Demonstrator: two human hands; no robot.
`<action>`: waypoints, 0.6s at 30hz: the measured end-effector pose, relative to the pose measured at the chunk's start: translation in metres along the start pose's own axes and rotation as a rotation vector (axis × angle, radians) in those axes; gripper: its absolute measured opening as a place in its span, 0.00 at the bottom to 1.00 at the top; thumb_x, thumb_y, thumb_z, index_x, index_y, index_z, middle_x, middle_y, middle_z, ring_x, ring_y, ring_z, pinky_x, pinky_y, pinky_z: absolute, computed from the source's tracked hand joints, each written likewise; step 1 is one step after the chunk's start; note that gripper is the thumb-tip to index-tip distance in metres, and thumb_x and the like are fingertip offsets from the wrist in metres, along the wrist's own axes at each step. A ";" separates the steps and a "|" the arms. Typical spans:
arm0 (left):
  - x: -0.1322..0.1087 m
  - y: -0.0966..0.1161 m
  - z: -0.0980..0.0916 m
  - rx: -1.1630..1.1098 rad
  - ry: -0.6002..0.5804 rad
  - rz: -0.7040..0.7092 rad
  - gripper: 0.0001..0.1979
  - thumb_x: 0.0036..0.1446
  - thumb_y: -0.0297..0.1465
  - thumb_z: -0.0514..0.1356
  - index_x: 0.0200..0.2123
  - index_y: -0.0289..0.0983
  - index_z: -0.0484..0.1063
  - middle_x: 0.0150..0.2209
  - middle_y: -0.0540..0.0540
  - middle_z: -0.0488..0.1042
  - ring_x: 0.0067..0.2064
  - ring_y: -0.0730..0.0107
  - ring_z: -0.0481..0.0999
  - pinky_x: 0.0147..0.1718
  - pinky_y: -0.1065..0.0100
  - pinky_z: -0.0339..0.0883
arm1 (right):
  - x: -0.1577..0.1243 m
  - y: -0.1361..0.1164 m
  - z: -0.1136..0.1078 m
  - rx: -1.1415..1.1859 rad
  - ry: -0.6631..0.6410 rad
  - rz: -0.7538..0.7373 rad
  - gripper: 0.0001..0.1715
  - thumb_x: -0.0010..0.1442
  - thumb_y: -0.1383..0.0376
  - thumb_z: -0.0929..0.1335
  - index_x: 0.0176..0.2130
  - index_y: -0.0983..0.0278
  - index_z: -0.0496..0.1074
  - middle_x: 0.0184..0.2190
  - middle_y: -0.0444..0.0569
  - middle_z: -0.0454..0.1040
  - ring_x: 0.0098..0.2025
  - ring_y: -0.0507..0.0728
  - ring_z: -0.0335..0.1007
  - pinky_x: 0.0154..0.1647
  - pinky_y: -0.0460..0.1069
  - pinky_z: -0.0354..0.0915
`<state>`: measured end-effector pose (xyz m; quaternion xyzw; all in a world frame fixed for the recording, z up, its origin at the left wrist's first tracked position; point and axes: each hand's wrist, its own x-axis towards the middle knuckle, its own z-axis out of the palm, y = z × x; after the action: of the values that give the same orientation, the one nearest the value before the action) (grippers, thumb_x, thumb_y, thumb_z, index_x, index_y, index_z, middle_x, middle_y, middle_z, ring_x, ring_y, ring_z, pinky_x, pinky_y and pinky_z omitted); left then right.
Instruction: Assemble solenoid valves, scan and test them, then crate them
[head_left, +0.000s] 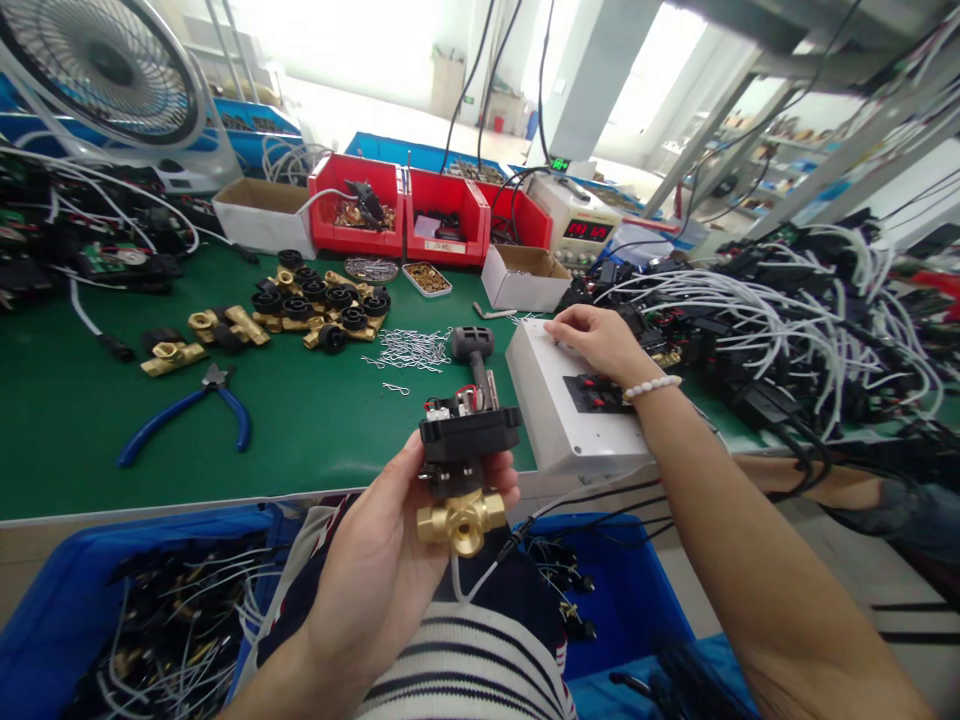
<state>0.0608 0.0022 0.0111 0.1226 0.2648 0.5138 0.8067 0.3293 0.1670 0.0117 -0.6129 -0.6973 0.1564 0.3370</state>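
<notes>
My left hand grips a brass valve with a black actuator housing on top, held above my lap near the table's front edge. Red and white wires show on top of the housing, and a white cable hangs below it. My right hand, a bead bracelet on its wrist, rests on the far end of a white box with black and red terminals. Its fingers are curled down onto the box top, holding nothing that I can see.
On the green mat lie blue-handled pliers, brass valve bodies, a heap of metal clips and a black-headed tool. Red bins and cardboard boxes stand behind. White-cabled assemblies pile up right. Blue crates sit below.
</notes>
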 end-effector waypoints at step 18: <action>0.001 0.002 -0.003 -0.098 -0.039 -0.052 0.26 0.72 0.32 0.44 0.41 0.27 0.80 0.38 0.32 0.81 0.39 0.59 0.83 0.41 0.62 0.80 | 0.000 -0.001 0.000 0.002 -0.018 0.023 0.19 0.53 0.51 0.71 0.28 0.65 0.74 0.29 0.50 0.77 0.31 0.56 0.68 0.37 0.52 0.64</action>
<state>0.0578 0.0036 0.0091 0.0859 0.2265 0.5027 0.8299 0.3285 0.1666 0.0126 -0.6190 -0.6931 0.1665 0.3297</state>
